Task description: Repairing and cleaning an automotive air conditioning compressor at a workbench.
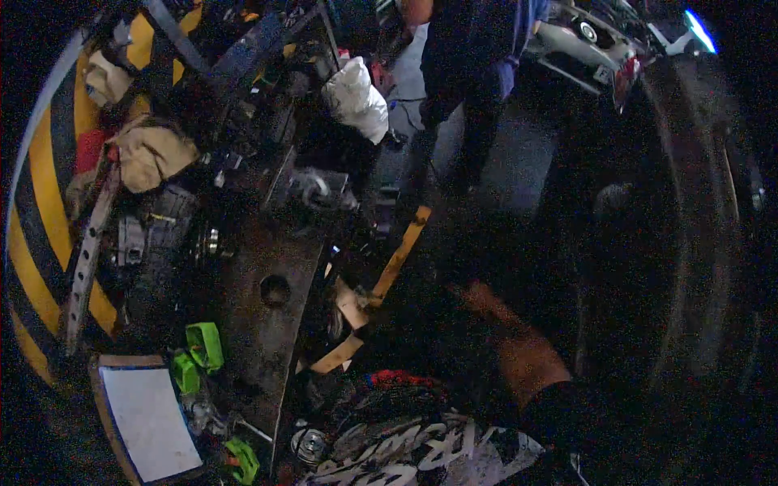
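Observation:
My right forearm reaches in from the lower right, and my right hand (pixel 478 298) is over a very dark area right of the middle. Its fingers fade into shadow, so I cannot make out their shape or anything in them. Nearest to it on the left is a long yellow-orange strip (pixel 401 253), slanting beside the bench. Below the strip lie tan pieces (pixel 350 306), perhaps card or wood. My left hand does not show. A dark, stained metal bench plate (pixel 251 340) with a round hole stands left of the middle.
Bright green blocks (pixel 204 347) and a board with white paper (pixel 150 421) lie at lower left. Yellow-black stripes (pixel 49 251) border the left. A person (pixel 478 57) in dark clothes stands ahead, left of a motorcycle (pixel 583 44). White cloth (pixel 356 99) hangs near the top.

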Motion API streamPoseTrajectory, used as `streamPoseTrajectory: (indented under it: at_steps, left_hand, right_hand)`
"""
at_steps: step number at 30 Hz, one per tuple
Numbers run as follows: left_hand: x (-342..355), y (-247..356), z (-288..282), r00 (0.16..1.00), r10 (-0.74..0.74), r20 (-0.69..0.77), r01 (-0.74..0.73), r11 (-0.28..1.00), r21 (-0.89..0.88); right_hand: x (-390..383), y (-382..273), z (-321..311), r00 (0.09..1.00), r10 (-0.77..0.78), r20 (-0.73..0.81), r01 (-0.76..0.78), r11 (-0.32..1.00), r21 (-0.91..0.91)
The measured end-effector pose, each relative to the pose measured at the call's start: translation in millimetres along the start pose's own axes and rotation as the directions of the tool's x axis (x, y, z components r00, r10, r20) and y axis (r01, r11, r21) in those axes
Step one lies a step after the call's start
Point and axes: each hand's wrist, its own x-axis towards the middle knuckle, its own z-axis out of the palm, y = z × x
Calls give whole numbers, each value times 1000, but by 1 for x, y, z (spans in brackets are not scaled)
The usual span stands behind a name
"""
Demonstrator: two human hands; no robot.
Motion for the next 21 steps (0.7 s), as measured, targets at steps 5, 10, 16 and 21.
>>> streamPoseTrajectory:
  at_steps: [5,10,16,21]
  left_hand:
    - [82,50,-33,997,-81,-7,81,997,11]
    - [270,133,-34,995,-9,-103,-4,992,-129]
    - [332,158,-123,984,-169,-61,165,984,-66]
    - [475,200,-151,976,-164,-144,144,980,-140]
  right_hand:
    - [94,11,-85,986,8,168,23,983,-180]
    - [168,215,-179,949,81,304,178,656,-733]
    - [252,185,-290,911,-67,407,296,793,-533]
    - [273,260,-408,968,220,119,-206,971,-120]
